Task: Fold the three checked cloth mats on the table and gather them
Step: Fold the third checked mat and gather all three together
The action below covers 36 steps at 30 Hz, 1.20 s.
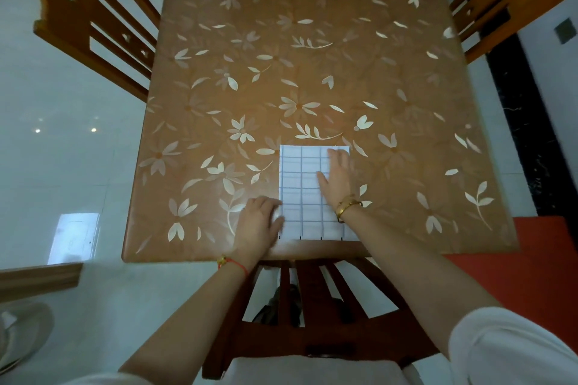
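Observation:
A white checked cloth mat [301,194] with blue grid lines lies folded into a rectangle near the table's front edge. Only this one rectangle shows; I cannot tell how many mats lie in it. My right hand [337,178] lies flat on its right half, fingers straight and pointing away from me. My left hand [259,220] rests at the mat's near left edge, its fingers bent over that edge and touching the cloth.
The long table [312,56] has an orange cover printed with pale flowers. Wooden chairs stand at the far left [93,15], far right [500,0] and right in front of me [312,306]. An orange cushion [550,275] lies at the right.

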Each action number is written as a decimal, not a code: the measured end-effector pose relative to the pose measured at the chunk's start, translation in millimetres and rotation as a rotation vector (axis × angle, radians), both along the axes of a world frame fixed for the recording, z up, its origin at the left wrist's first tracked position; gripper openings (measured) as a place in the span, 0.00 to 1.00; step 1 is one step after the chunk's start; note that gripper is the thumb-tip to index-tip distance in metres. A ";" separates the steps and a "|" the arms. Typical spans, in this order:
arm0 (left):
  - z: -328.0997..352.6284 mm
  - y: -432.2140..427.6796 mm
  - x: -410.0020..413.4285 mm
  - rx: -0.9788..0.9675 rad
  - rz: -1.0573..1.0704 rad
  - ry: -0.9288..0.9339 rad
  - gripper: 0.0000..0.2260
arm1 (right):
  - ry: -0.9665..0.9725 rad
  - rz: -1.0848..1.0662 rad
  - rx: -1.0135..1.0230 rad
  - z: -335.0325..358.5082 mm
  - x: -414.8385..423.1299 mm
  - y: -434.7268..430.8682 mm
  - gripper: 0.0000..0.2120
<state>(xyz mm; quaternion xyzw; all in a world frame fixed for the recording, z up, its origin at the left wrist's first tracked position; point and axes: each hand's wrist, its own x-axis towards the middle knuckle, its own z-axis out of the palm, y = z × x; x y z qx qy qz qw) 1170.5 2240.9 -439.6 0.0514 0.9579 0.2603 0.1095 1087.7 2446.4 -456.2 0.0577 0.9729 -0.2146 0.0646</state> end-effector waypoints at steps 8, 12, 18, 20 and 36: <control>8.3 26.4 -97.0 0.681 0.662 -0.436 0.17 | -0.182 -0.420 -0.374 -8.5 2.7 50.3 0.07; 8.9 41.0 -121.6 0.747 0.746 -0.533 0.18 | -0.267 -0.441 -0.473 -13.3 3.5 52.6 0.11; 1.5 42.8 -132.4 0.638 0.696 -0.594 0.07 | -0.234 -0.452 -0.500 -14.4 7.7 54.0 0.10; 4.7 42.0 -131.8 0.639 0.697 -0.604 0.08 | -0.224 -0.467 -0.517 -14.5 8.8 53.4 0.09; 11.3 32.3 -113.9 0.926 0.711 -0.620 0.03 | -0.227 -0.511 -0.624 -7.1 13.1 55.9 0.09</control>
